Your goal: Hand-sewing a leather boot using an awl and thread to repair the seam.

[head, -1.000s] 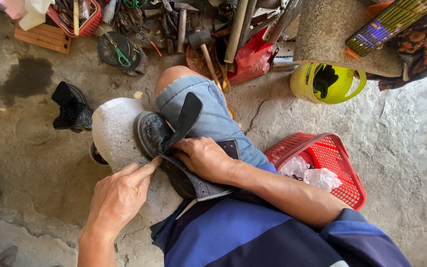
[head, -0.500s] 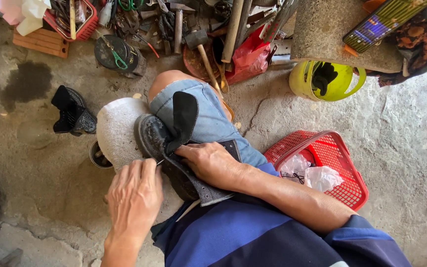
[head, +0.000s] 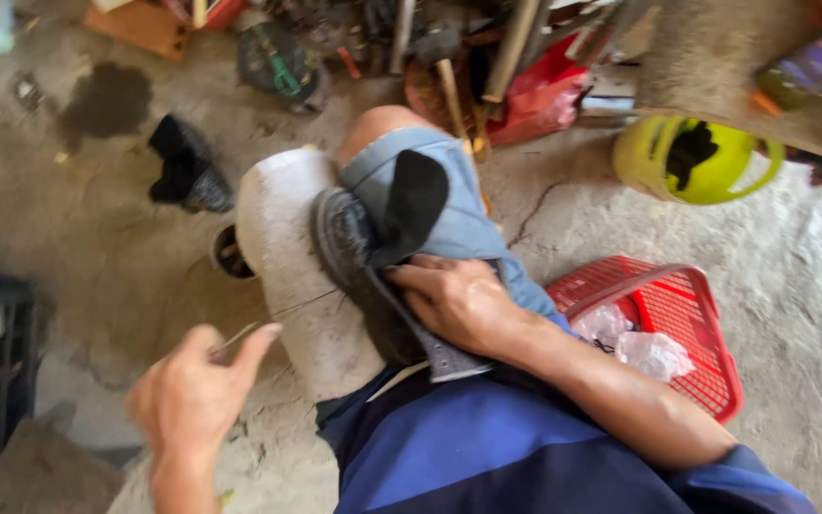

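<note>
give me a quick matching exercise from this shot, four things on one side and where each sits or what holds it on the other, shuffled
Things:
1. grey shoe
2. red basket
3. yellow-green tub
4. thin needle

Places:
a. pinched in the left hand
b. floor, far upper right
c. pressed on the lap under the right hand
d. floor beside the right forearm

Pairs: 1-c, 2-d, 3-b, 4-a
</note>
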